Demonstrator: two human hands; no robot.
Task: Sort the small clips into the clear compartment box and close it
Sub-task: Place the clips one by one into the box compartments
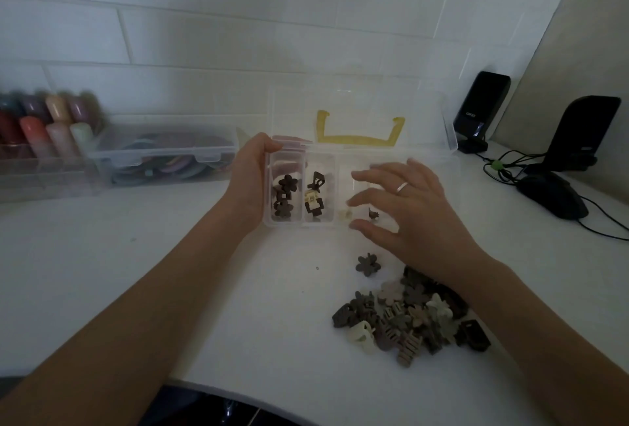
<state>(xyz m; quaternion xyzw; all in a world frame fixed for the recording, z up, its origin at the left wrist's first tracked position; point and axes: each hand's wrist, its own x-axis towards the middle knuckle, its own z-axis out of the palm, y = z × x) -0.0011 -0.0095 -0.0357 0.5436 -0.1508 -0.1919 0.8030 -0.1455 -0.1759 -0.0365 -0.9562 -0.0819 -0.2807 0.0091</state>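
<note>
clear box (343,187) sat at 12 o'clock, lid up for loading. left hand (250,180) gripped its left wall, likely to steady it. right hand (405,208) hovered spread and empty over the right compartment. clip pile (405,316) waited at 5 o'clock, near that hand.

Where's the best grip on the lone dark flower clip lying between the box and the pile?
Probably pinch the flower clip across opposite petal edges, coming straight down from above. It lies apart from the pile on bare table, so fingertips have room all round. The right hand, open over the box, is nearest; the left hand steadies the box's left end.
</note>
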